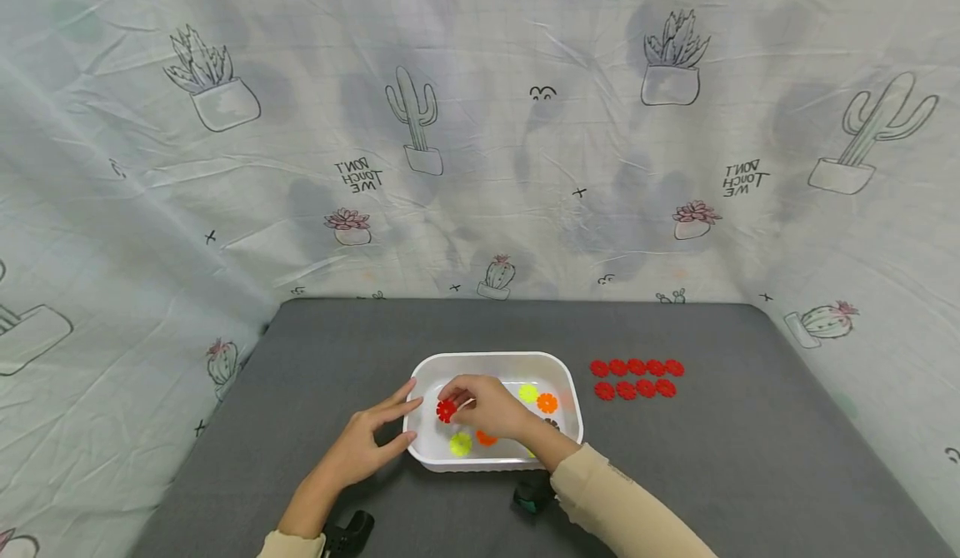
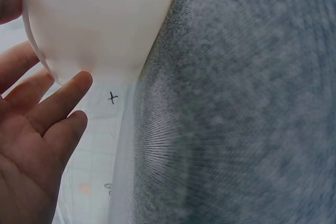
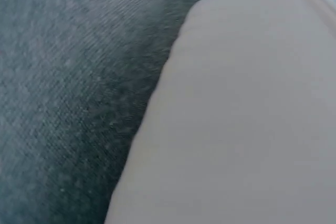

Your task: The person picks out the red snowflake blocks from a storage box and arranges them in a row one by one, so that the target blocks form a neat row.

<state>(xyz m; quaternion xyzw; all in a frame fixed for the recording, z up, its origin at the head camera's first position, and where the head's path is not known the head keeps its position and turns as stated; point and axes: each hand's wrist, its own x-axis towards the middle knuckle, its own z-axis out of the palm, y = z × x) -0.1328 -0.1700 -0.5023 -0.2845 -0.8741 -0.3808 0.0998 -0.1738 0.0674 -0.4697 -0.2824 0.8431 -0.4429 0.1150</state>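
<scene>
A white rectangular tray sits on the table with notched plastic discs inside. Over its left part, my right hand pinches a red notched disc between thumb and fingers. My left hand rests at the tray's left end, fingers spread and mostly straight against the rim. The left wrist view shows the left hand beside the tray's outer wall. In the tray lie a yellow-green disc, an orange disc and several others, some partly hidden by the right hand. The tray wall fills the right wrist view.
Right of the tray, several red discs lie in two rows on the grey table. A patterned cloth hangs behind and at the sides. Dark wrist devices sit near both forearms.
</scene>
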